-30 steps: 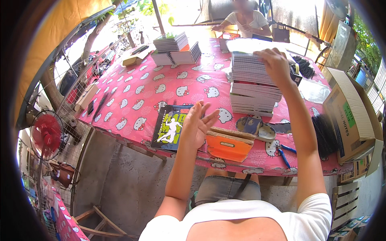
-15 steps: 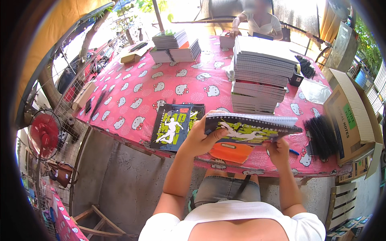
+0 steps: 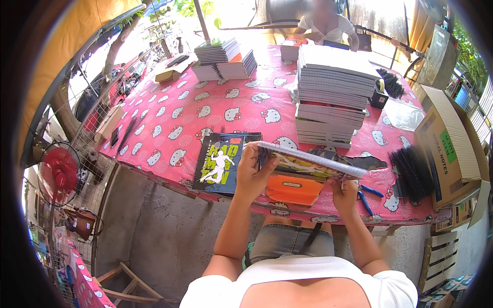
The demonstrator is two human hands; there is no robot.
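Note:
Both my hands hold a spiral notebook (image 3: 308, 163) with a dark, green-and-white printed cover, tilted above the table's near edge. My left hand (image 3: 253, 170) is closed on its left end, thumb on the cover. The lower right corner is pinched in my right hand (image 3: 345, 192). Below the notebook lies a flat orange object (image 3: 294, 191) with a small label. Blue-handled pliers (image 3: 366, 199) rest just right of my right hand. To the left, black notebooks (image 3: 218, 163) with a white player figure lie on the table.
A tall stack of notebooks (image 3: 334, 95) stands beyond my hands. Black plastic spirals (image 3: 411, 174) and an open cardboard box (image 3: 452, 149) are at the right. Smaller stacks (image 3: 226, 61) sit far left on the pink tablecloth (image 3: 205, 108). A co-worker (image 3: 328, 28) sits across the table.
The notebook has tilted, showing less of its cover, and its right end has come down and left. The pliers are now uncovered. The co-worker's arm has drawn inward.

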